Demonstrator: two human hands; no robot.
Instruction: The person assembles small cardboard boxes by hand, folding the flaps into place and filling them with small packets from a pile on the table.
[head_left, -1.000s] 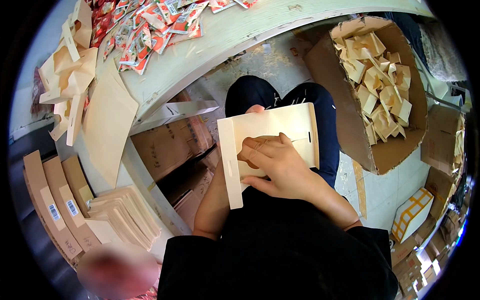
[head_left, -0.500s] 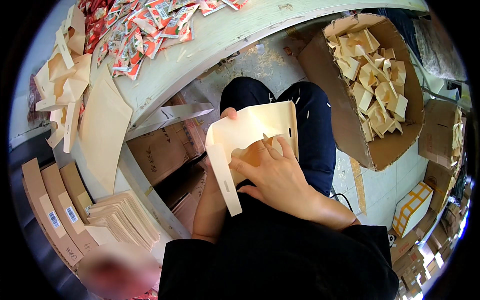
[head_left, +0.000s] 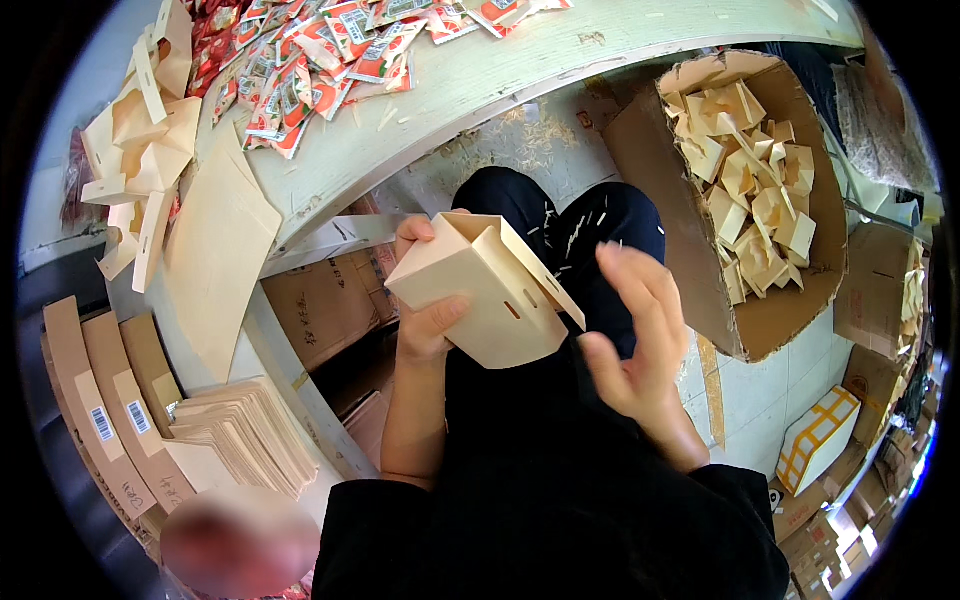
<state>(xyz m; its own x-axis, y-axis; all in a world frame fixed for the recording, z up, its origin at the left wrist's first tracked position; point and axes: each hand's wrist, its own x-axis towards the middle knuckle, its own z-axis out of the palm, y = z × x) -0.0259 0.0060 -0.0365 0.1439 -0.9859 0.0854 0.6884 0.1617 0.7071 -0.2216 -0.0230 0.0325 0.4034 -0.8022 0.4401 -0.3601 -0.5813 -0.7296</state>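
Note:
Above my lap, my left hand [head_left: 428, 300] grips a cream folded cardboard piece [head_left: 490, 300] by its left side, thumb on the near face and fingers behind. The piece is bent into a box-like shape with small slots, and one flap [head_left: 535, 275] sticks out along its right side. Just right of that flap is my right hand [head_left: 640, 330], apart from the card, thumb and fingers spread with nothing between them.
On the curved table [head_left: 400, 130] lie red-and-white packets [head_left: 330, 70], folded card pieces [head_left: 150, 150] and flat cream sheets [head_left: 215, 260]. A stack of card [head_left: 245, 430] stands at lower left. A large carton [head_left: 650, 200] holding several folded pieces [head_left: 760, 190] is at right.
The cardboard piece has been turned and folded from an open sheet with a cut-out into a box-like shape. My right hand has come off it and moved right. The left still holds on.

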